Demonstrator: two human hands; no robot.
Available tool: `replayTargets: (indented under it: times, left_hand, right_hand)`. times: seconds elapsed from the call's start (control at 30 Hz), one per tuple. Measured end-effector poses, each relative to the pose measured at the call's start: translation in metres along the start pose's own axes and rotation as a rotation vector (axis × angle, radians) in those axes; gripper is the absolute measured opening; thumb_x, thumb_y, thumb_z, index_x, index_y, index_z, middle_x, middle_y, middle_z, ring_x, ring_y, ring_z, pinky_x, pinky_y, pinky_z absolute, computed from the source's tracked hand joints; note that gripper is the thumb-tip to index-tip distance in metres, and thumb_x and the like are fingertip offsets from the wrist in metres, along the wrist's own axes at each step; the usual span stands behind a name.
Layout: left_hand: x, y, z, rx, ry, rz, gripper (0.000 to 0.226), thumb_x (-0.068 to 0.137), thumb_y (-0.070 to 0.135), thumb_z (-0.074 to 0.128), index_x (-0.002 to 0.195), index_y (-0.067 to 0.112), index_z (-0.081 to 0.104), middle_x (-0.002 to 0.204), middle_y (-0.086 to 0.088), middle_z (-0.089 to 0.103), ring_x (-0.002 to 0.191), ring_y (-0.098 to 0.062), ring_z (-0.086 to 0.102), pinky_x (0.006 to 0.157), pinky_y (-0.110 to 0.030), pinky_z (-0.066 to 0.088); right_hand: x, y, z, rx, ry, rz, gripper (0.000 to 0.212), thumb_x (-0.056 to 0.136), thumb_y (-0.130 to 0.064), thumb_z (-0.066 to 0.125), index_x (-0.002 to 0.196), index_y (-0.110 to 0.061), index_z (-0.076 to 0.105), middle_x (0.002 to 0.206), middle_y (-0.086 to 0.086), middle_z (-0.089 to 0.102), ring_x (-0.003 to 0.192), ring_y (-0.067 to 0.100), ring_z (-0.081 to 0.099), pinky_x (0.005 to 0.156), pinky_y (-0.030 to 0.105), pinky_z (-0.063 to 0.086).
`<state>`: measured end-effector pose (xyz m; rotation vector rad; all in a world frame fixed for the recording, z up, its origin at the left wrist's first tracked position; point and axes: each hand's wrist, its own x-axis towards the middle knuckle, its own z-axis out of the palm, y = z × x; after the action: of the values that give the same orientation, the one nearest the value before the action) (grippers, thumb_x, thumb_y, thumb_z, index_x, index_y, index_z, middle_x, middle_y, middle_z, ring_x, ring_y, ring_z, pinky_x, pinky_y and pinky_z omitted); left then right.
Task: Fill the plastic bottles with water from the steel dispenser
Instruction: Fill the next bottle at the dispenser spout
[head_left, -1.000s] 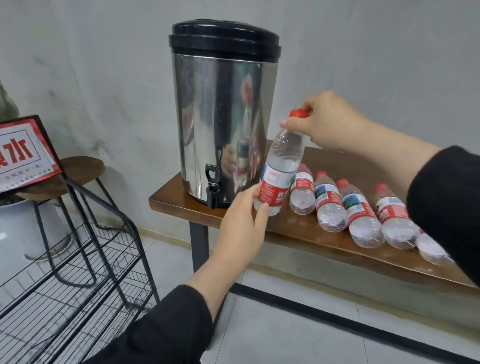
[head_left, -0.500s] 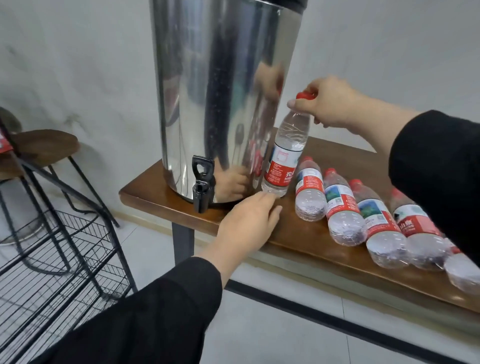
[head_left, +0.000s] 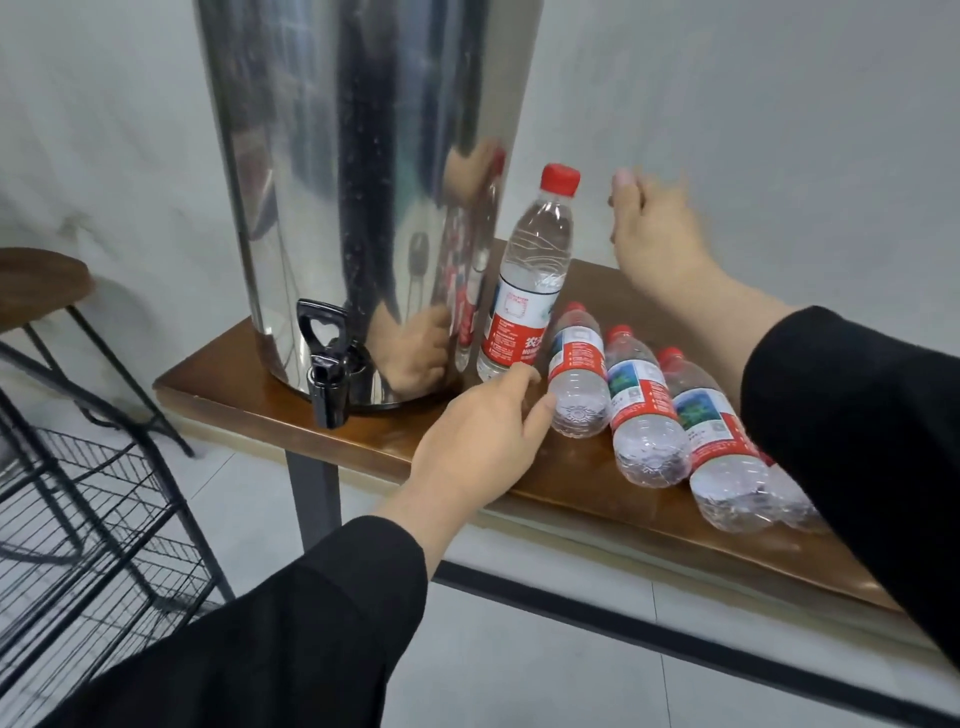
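- The steel dispenser (head_left: 358, 182) is a tall polished cylinder with a mirror-like wall that reflects both hands and the bottle; a black plastic tap (head_left: 326, 364) juts from its base.
- It stands on the left end of a glossy brown wooden counter (head_left: 249, 400) with rounded edges and a dark metal leg (head_left: 311, 499).
- One clear, ribbed plastic bottle (head_left: 530, 280) with a red cap and a red-and-white label stands upright just right of the dispenser, capped.
- More bottles of the same kind lie on their sides in a row (head_left: 644, 410) to its right, bases toward the counter's front edge.
- The left hand (head_left: 478, 441) has a loose, open grip; its fingertips touch the base of the nearest lying bottle (head_left: 576, 379), close to the upright one's foot.
- The right hand (head_left: 654, 234) is blurred, fingers spread, gripping nothing, apart from the cap.
- Half a second ago the right hand pinched that cap and the bottle leaned; now it is released and stands alone.
- Both sleeves are black cloth.
- A black wire rack (head_left: 104, 519) and a round wooden stool (head_left: 36, 280) stand at the left.
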<state>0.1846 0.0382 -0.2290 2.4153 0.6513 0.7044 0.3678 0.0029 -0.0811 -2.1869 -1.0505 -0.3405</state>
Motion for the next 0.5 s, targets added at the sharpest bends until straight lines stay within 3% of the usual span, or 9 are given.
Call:
replayTargets:
  times: [0.07, 0.17, 0.3, 0.37, 0.43, 0.5]
  left_hand:
    - [-0.002, 0.000, 0.001, 0.034, 0.006, 0.034, 0.039, 0.105, 0.051, 0.043, 0.133, 0.026, 0.052, 0.114, 0.004, 0.070, 0.107, -0.020, 0.063, 0.084, -0.035, 0.048]
    - [-0.004, 0.001, 0.002, 0.051, 0.006, 0.092, 0.048, 0.105, 0.049, 0.044, 0.148, 0.028, 0.045, 0.130, 0.002, 0.066, 0.119, -0.020, 0.060, 0.094, -0.033, 0.046]
    - [-0.002, -0.001, 0.003, 0.081, -0.012, 0.143, 0.056, 0.107, 0.049, 0.043, 0.159, 0.030, 0.034, 0.152, 0.002, 0.054, 0.139, -0.018, 0.048, 0.111, -0.033, 0.040]
    - [-0.002, -0.002, 0.005, 0.099, -0.037, 0.144, 0.057, 0.107, 0.050, 0.041, 0.160, 0.030, 0.034, 0.153, 0.001, 0.053, 0.141, -0.018, 0.046, 0.113, -0.034, 0.040]
    - [-0.002, -0.002, 0.005, 0.099, -0.061, 0.143, 0.057, 0.107, 0.051, 0.039, 0.159, 0.029, 0.035, 0.151, 0.000, 0.055, 0.139, -0.020, 0.048, 0.112, -0.037, 0.042]
    - [-0.004, -0.002, 0.001, 0.073, -0.086, 0.124, 0.055, 0.107, 0.053, 0.035, 0.157, 0.030, 0.039, 0.147, -0.002, 0.059, 0.135, -0.022, 0.052, 0.108, -0.040, 0.045]
  right_hand:
    - [-0.009, 0.018, 0.010, -0.211, -0.227, 0.037, 0.045, 0.107, -0.040, 0.038, 0.121, -0.005, 0.061, 0.120, 0.022, 0.066, 0.110, 0.040, 0.061, 0.091, 0.040, 0.048]
    - [-0.028, 0.026, 0.024, -0.524, -0.520, -0.028, 0.054, 0.101, -0.053, 0.046, 0.143, -0.019, 0.051, 0.142, 0.009, 0.058, 0.127, 0.033, 0.054, 0.105, 0.050, 0.044]
    - [-0.035, 0.019, 0.026, -0.688, -0.550, -0.121, 0.038, 0.103, -0.052, 0.044, 0.130, -0.037, 0.065, 0.127, -0.004, 0.065, 0.124, 0.027, 0.054, 0.105, 0.054, 0.032]
    - [-0.039, 0.015, 0.023, -0.676, -0.537, -0.134, 0.034, 0.102, -0.047, 0.050, 0.125, -0.032, 0.070, 0.120, -0.002, 0.069, 0.115, 0.026, 0.058, 0.099, 0.049, 0.038]
    - [-0.044, 0.012, 0.022, -0.629, -0.547, -0.130, 0.033, 0.099, -0.044, 0.059, 0.121, -0.025, 0.072, 0.115, 0.002, 0.071, 0.103, 0.025, 0.063, 0.084, 0.039, 0.048]
    - [-0.051, 0.010, 0.021, -0.610, -0.514, -0.126, 0.031, 0.095, -0.041, 0.064, 0.116, -0.020, 0.074, 0.109, 0.006, 0.072, 0.096, 0.026, 0.065, 0.073, 0.033, 0.049]
